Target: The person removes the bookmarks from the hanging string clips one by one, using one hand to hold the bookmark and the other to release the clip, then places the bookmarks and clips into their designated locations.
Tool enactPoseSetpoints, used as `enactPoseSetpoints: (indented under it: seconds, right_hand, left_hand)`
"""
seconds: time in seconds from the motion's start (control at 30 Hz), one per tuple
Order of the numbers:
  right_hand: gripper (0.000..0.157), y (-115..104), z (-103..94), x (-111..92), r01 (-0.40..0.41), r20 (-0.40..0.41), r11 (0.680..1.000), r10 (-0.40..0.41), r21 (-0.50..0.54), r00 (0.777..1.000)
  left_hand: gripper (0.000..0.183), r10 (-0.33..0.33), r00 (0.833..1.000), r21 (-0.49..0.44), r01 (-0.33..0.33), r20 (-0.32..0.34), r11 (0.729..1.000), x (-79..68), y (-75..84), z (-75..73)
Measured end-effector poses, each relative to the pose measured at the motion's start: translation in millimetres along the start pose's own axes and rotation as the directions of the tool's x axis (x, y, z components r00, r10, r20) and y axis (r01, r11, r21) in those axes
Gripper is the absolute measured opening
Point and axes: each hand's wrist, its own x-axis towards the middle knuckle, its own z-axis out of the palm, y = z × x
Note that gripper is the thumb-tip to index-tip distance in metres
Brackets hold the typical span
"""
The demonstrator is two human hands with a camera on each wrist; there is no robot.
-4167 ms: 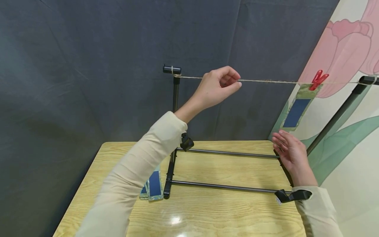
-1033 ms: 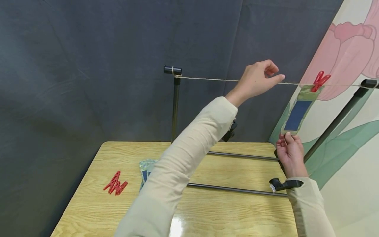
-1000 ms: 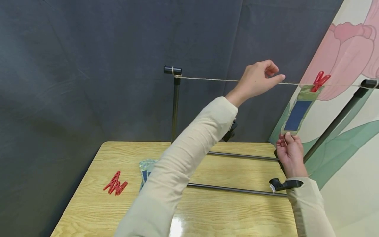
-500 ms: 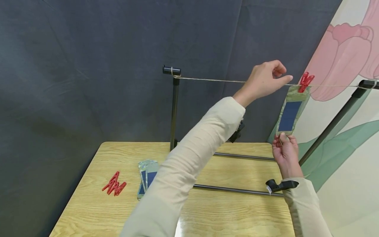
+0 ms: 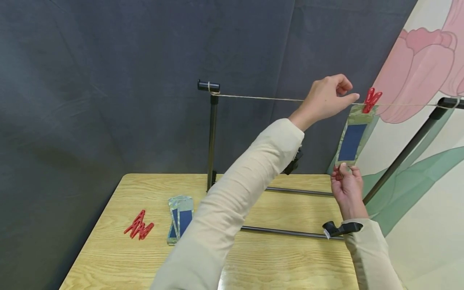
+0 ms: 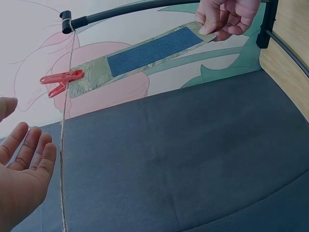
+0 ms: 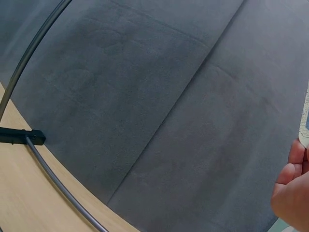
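A green-patterned card strip with a dark blue panel hangs from the twine line, clipped by a red clothespin. My right hand pinches the strip's lower end between thumb and fingers. In the left wrist view the same strip slants from the clothespin to the right hand. My left hand is raised at the line, just left of the clothespin, fingers loosely bent and holding nothing. Only the strip's edge enters the right wrist view.
Several red clothespins lie on the wooden table at the left. Beside them, more card strips overlap in a pile, partly behind the left sleeve. The black frame's posts carry the line; its rails cross the table.
My right hand has gone from open below the strip to pinching its lower end. Strip and clothespin have shifted left along the line. My left hand has moved right along the line.
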Motion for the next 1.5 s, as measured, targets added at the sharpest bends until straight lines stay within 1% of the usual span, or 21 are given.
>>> enactPoseSetpoints:
  seconds: [0.03, 0.07, 0.27, 0.3, 0.5, 0.67, 0.77, 0.8, 0.9, 1.0, 1.03, 1.17, 1.3, 1.37, 1.5]
  right_hand:
    - [0.023, 1.2, -0.6, 0.3, 0.002, 0.007, 1.0, -0.002, 0.003, 1.0]
    - [0.023, 3.4, -2.5, 1.4, 0.02, 0.034, 1.0, -0.02, 0.001, 0.999]
    - [0.023, 9.6, 3.3, -3.5, -0.006, 0.038, 1.0, 0.006, -0.006, 0.999]
    - [0.023, 9.6, 6.4, -5.6, -0.026, 0.011, 1.0, 0.026, -0.003, 1.0]
    - [0.023, 13.6, 4.6, -6.3, -0.023, 0.006, 1.0, 0.023, 0.007, 1.0]
    - [0.025, 13.0, 2.3, -8.2, -0.016, -0.003, 1.0, 0.016, 0.014, 1.0]
    - [0.027, 12.4, -1.9, -7.7, 0.009, 0.033, 1.0, -0.01, 0.025, 0.999]
    - [0.028, 12.0, -7.2, -4.3, 0.012, 0.071, 0.999, -0.015, 0.042, 0.997]
    - [0.031, 11.6, -11.6, -4.2, 0.037, 0.099, 0.998, -0.042, 0.054, 0.994]
    - [0.03, 11.2, -11.5, -6.1, 0.043, 0.077, 0.997, -0.048, 0.06, 0.996]
    - [0.029, 11.4, -7.4, -9.9, 0.05, 0.043, 0.998, -0.052, 0.042, 0.998]
    - [0.024, 11.3, -5.9, -11.3, 0.067, -0.001, 0.998, -0.067, 0.018, 0.998]
    - [0.021, 9.9, -9.2, -10.5, 0.099, -0.024, 0.995, -0.098, 0.005, 0.995]
    - [0.02, 8.6, -11.6, -10.3, 0.113, -0.028, 0.994, -0.113, -0.001, 0.993]
    - [0.02, 5.8, -15.6, -11.8, 0.142, -0.014, 0.99, -0.142, -0.017, 0.99]
  left_hand:
    - [0.028, -0.001, 1.0, 0.001, 0.001, -0.003, 1.0, 0.0, 0.0, 0.2]
    - [0.028, -0.001, 1.0, 0.002, 0.001, -0.004, 1.0, 0.0, 0.0, 0.4]
    - [0.028, -0.004, 1.0, 0.008, 0.004, -0.013, 1.0, 0.3, 0.1, -0.2]
    - [0.028, -0.004, 1.0, 0.01, 0.004, -0.014, 1.0, 0.5, 0.1, -0.2]
    - [0.028, -0.015, 1.0, 0.021, 0.015, -0.009, 1.0, 2.4, 2.1, 3.4]
    - [0.028, -0.03, 1.0, 0.007, 0.03, -0.005, 1.0, 4.2, 5.2, 8.6]
    - [0.028, -0.042, 0.999, -0.009, 0.042, -0.01, 0.999, 5.2, 7.3, 11.9]
    - [0.028, -0.05, 0.999, -0.014, 0.05, -0.011, 0.999, 5.4, 8.0, 13.1]
    - [0.029, -0.07, 0.998, -0.027, 0.069, -0.01, 0.997, 6.2, 10.0, 16.9]
    - [0.03, -0.077, 0.997, -0.027, 0.077, -0.003, 0.997, 6.9, 11.1, 20.6]
    - [0.03, -0.078, 0.997, -0.025, 0.078, -0.001, 0.997, 7.2, 11.4, 21.8]
    - [0.032, -0.097, 0.995, -0.016, 0.097, -0.002, 0.995, 8.6, 12.8, 26.7]
    - [0.036, -0.128, 0.992, -0.004, 0.128, -0.013, 0.992, 10.8, 15.1, 32.0]
    - [0.038, -0.132, 0.991, 0.017, 0.132, -0.015, 0.991, 12.1, 16.4, 34.2]
    - [0.042, -0.147, 0.989, 0.028, 0.147, 0.005, 0.989, 13.8, 20.6, 40.9]
